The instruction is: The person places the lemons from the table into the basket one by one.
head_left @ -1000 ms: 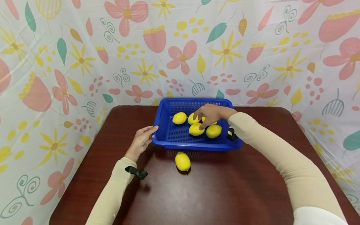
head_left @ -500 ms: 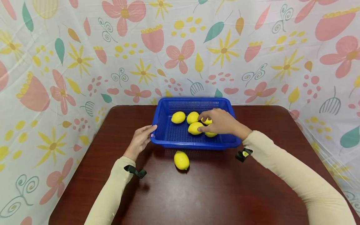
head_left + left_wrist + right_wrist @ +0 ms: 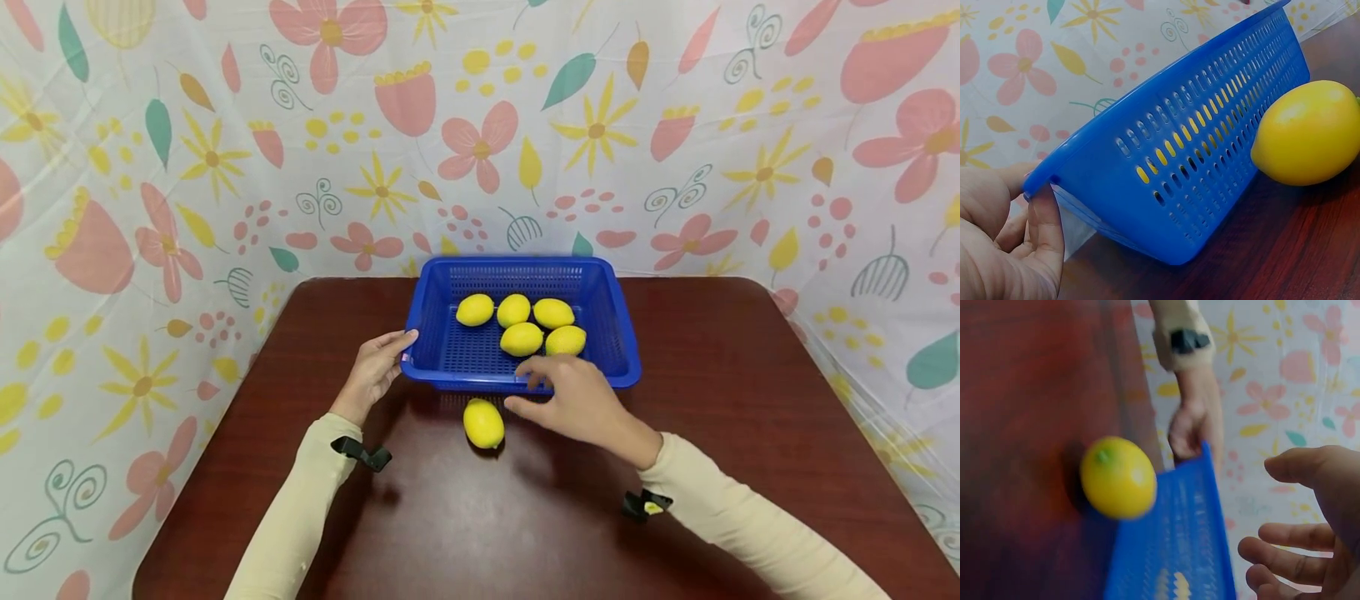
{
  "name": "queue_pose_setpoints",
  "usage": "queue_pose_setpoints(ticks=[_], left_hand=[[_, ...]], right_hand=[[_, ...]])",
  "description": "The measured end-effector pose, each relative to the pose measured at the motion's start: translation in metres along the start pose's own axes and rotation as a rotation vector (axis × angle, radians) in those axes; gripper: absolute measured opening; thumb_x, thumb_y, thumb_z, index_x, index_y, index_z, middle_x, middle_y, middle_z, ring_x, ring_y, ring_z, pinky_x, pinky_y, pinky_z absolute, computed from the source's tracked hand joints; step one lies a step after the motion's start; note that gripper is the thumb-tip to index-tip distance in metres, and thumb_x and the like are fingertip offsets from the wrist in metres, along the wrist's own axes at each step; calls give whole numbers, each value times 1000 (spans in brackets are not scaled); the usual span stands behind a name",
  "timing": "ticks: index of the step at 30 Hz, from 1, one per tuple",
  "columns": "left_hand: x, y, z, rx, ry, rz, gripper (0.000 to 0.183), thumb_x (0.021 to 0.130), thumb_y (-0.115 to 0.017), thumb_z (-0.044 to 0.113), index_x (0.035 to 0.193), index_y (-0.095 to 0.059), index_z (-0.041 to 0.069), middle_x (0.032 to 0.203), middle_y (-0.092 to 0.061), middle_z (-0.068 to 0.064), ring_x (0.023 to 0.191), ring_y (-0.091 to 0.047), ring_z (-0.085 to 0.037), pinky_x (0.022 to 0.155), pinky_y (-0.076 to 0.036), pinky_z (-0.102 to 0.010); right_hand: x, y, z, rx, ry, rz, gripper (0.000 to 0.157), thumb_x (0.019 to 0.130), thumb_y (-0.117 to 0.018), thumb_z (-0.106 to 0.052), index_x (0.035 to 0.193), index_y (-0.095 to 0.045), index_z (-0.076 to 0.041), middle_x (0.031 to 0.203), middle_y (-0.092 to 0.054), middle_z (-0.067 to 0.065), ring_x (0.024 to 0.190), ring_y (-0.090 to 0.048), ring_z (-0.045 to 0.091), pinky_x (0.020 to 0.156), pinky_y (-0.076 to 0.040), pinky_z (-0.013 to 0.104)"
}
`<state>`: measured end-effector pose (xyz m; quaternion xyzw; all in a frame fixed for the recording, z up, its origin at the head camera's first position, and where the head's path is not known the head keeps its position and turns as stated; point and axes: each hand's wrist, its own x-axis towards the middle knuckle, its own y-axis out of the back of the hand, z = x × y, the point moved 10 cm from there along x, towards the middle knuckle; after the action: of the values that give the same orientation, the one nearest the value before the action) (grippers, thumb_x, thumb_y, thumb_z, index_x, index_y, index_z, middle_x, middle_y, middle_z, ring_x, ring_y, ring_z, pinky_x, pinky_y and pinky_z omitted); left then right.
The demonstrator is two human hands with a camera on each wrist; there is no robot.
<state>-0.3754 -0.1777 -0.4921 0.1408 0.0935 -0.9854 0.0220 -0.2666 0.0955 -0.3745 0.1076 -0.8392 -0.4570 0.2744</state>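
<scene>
A blue slotted plastic basket (image 3: pixel 517 380) stands at the back of the table with several yellow lemons (image 3: pixel 521 340) inside. At its left front corner my left hand (image 3: pixel 372 372) pinches the rim between thumb and fingers, seen closely in the left wrist view (image 3: pixel 1007 234). One lemon (image 3: pixel 483 424) lies on the table just in front of the basket. My right hand (image 3: pixel 573 404) hovers by the basket's front rim, right of that loose lemon and apart from it. Its thumb and fingers are spread with nothing between them, as the right wrist view also shows.
The dark reddish-brown wooden table (image 3: pixel 465 533) extends toward me and to both sides. Behind and beside it hangs a white cloth (image 3: pixel 480 125) printed with flowers and leaves. Black straps (image 3: pixel 362 453) with cameras are worn on both wrists.
My right hand has left the lemons inside the basket and moved toward me, over the front rim. All the lemons in the basket are now uncovered. The left hand keeps its hold.
</scene>
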Motion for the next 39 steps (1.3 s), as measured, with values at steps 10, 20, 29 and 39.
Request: queue_pose_setpoints(ticks=[10, 20, 29, 39], left_hand=[[0, 0, -1, -2, 6, -2, 39, 95, -76, 20, 125, -64, -1, 88, -71, 3, 75, -66, -8, 69, -58, -22], [0, 2, -1, -6, 7, 2, 38, 95, -76, 21, 124, -64, -1, 87, -70, 3, 74, -65, -8, 68, -57, -21], [-1, 0, -1, -5, 8, -4, 39, 95, -76, 20, 124, -63, -2, 84, -69, 3, 72, -64, -7, 66, -56, -20], [0, 0, 0, 8, 7, -5, 41, 96, -76, 22, 127, -62, -2, 87, -69, 4, 74, -65, -7, 67, -57, -20]], right_hand=[[-17, -56, -11, -28, -13, -43, 47, 80, -84, -50, 106, -76, -12, 87, -75, 0, 76, -68, 15, 59, -52, 28], [-5, -86, -5, -181, -62, -71, 62, 80, -75, -67, 108, -73, -11, 73, -64, -4, 61, -58, 15, 45, -41, 26], [-6, -101, 1, -169, -93, -93, 59, 81, -76, -64, 108, -72, -12, 71, -62, -3, 57, -55, 14, 41, -39, 26], [-8, -100, -2, -83, -76, -84, 51, 81, -79, -50, 115, -70, -13, 73, -62, -5, 56, -52, 9, 44, -41, 23]])
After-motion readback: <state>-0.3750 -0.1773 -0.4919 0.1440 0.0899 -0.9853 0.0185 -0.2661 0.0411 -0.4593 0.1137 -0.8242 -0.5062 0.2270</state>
